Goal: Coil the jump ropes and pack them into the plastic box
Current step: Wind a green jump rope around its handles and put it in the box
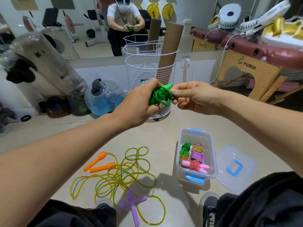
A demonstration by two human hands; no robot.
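While the left hand (139,102) wraps around a green jump rope (161,95) wound into a tight bundle, the right hand (195,97) pinches the bundle's right edge between thumb and fingers (173,91). The left fingers are clenched on the coil from the left side, and both hands hold it up in the air in front of a white wire basket (149,69) that stands on the floor with a cardboard tube (169,46) leaning in it.

Down on the floor, to the right, the clear plastic box (211,158) with blue latches sits open. Three wound ropes lie inside it: a translucent green one (184,150) at the left, a purple one (197,154) beside it, and a red rope with pink handles (195,165) lying across the near end. The box's clear lid (236,169) with a blue handle lies just beside the box on its right.

To the left of the box, loose on the floor, a yellow-green rope with orange handles (100,163) sprawls in tangled loops. A second loose rope with purple handles (131,204) lies nearer the person, its handles crossed over each other, its cord mixed in with the other loops.

A mirror (91,27) at the back wall reflects the seated person holding the green bundle.
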